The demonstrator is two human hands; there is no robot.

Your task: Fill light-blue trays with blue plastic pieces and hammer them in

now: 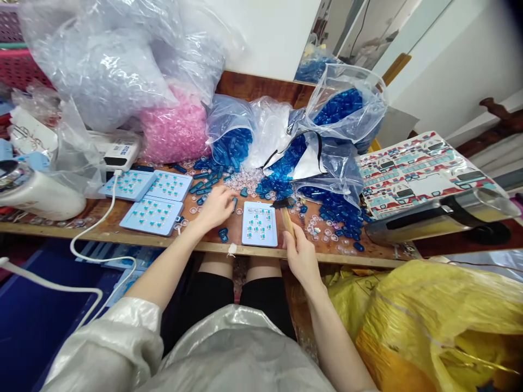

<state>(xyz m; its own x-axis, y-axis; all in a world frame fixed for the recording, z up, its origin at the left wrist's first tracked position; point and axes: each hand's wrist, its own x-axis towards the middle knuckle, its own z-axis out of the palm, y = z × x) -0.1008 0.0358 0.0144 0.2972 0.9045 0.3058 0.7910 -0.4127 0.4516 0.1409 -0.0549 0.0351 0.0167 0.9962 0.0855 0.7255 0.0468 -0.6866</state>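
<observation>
A hammer with a wooden handle and a dark head is gripped in my right hand. Its head hangs over the top right corner of a light blue plastic board, which lies flat near the table's front edge. Small turquoise and clear parts sit in rows on that board. To its left, my left hand is over the loose parts, fingers curled together. A dark blue plastic piece shows at its fingertips; whether the fingers hold it or something else is unclear. Clear round parts lie scattered just beyond.
Three similar blue boards lie at the left beside a white cable. Bags of blue pieces spill onto the table, beside a pink bag. At right stand a clear jug and a patterned box. Yellow sacks sit below.
</observation>
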